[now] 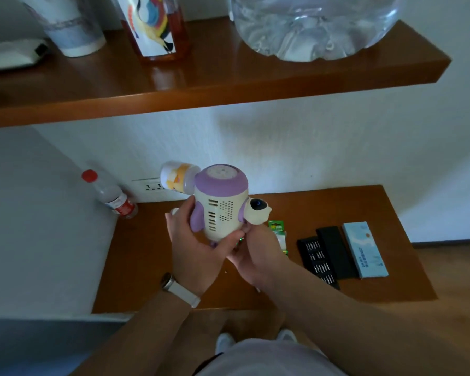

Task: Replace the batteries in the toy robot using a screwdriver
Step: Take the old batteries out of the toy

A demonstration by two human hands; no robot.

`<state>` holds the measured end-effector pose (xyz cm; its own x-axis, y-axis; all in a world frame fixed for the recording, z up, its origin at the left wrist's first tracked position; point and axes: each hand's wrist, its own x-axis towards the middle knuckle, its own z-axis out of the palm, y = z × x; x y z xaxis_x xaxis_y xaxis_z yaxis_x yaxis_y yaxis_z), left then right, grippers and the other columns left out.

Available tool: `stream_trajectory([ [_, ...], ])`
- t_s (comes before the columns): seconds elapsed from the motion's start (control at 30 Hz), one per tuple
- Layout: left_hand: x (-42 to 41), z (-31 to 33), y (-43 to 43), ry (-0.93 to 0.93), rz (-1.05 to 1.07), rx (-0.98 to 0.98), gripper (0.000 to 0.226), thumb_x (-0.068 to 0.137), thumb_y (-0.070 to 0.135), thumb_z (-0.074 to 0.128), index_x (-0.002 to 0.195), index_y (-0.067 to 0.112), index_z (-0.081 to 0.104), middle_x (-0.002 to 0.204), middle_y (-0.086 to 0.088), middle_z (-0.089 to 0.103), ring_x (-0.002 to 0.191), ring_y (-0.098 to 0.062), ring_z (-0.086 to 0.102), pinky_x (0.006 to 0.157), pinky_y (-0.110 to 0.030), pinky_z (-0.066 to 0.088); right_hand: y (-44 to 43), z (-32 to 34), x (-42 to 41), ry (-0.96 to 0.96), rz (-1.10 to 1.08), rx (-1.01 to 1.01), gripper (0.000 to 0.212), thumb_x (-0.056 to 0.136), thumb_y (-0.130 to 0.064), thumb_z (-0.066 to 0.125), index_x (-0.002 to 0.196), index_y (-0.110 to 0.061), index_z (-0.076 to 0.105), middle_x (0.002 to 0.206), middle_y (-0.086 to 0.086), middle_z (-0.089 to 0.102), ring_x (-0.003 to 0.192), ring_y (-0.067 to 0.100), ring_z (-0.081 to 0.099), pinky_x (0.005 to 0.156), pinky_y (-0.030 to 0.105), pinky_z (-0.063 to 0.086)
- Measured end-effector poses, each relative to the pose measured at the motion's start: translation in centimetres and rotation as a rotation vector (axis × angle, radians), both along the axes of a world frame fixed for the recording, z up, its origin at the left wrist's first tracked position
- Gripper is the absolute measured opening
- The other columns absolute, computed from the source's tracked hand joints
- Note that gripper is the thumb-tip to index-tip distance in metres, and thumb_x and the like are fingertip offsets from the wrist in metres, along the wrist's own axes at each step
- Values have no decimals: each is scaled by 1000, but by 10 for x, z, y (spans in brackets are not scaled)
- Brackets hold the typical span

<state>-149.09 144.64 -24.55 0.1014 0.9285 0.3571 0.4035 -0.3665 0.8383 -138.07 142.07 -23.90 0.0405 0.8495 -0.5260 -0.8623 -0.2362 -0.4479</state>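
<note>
Cradling toy robot (221, 210) between hands (193, 249) (258, 255)

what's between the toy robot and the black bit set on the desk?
Head view: a green battery pack lies between the toy robot and the black bit set, partly hidden behind the right hand.

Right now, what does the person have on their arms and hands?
Both forearms are bare, with no sleeves in view. The left wrist wears a watch with a white strap and a dark, rounded case. The left hand and the right hand have no gloves, and I can see no rings.
</note>
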Motion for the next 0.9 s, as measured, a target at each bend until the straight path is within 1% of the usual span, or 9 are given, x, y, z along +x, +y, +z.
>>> stream_trajectory([
  [0.1, 0, -1, 0, 1, -6, 19, 82, 58, 60, 80, 126, 63, 35, 119, 49, 43, 125, -16, 52, 105, -68, 38, 0, 1, 3, 37, 13, -22, 25, 101, -18, 43, 107, -17, 68, 102, 9, 75, 94, 32, 69, 73, 42, 56],
  [0.2, -2, -4, 0, 65, -6, 61, 81, 58, 60, 79, 128, 40, 43, 122, 37, 46, 125, 3, 44, 114, -66, 24, -1, 3, 3, 64, 21, -45, 25, 100, -19, 45, 111, -15, 66, 103, 11, 75, 92, 32, 68, 66, 38, 57],
  [0.27, -1, -3, -1, 75, 14, 67, 83, 60, 61, 78, 130, 35, 42, 124, 37, 45, 125, 11, 39, 116, -65, 20, -3, 6, 4, 97, 31, -48, 24, 99, -20, 47, 114, -15, 65, 104, 12, 74, 93, 33, 68, 69, 40, 57],
  [0.33, 0, 1, -1, 38, 25, 76, 80, 60, 62, 79, 127, 41, 40, 121, 47, 41, 123, 4, 45, 109, -68, 32, -5, 8, 6, 120, 54, -41, 23, 99, -23, 50, 113, -14, 66, 106, 12, 74, 98, 33, 68, 79, 45, 57],
  [0.47, -3, 5, 1, -28, 43, 90, 80, 64, 77, 72, 127, 46, 34, 120, 51, 40, 125, -27, 51, 98, -66, 45, -8, 7, 12, 158, 100, -50, 27, 99, -20, 52, 122, -10, 61, 113, 16, 71, 106, 34, 68, 92, 48, 54],
  [0.7, -5, 11, 1, -8, 63, 93, 76, 61, 54, 78, 123, 51, 35, 121, 52, 41, 126, -26, 50, 97, -65, 46, -12, 4, 20, 223, 108, -131, 24, 96, -7, 52, 119, 1, 57, 116, 26, 67, 104, 38, 67, 95, 51, 52],
  [0.77, -6, 8, 2, -29, 80, 58, 78, 61, 55, 79, 127, 47, 38, 125, 40, 43, 126, -20, 50, 97, -58, 51, -12, 4, 23, 227, 92, -156, 23, 95, -7, 55, 117, 2, 57, 113, 27, 67, 101, 39, 68, 93, 52, 54],
  [0.83, -6, 6, 4, -71, 88, 14, 83, 60, 54, 81, 130, 45, 36, 126, 27, 44, 122, -7, 52, 91, -33, 57, -12, 5, 26, 211, 93, -163, 16, 96, -7, 55, 107, 3, 59, 96, 25, 72, 92, 39, 71, 90, 51, 55],
  [0.9, -6, 4, 6, -102, 83, -24, 88, 64, 42, 90, 132, 39, 34, 126, 25, 44, 118, 7, 52, 81, -13, 53, -13, 4, 29, 194, 119, -169, 14, 96, -8, 54, 98, 5, 61, 90, 26, 72, 91, 40, 70, 93, 50, 53],
])
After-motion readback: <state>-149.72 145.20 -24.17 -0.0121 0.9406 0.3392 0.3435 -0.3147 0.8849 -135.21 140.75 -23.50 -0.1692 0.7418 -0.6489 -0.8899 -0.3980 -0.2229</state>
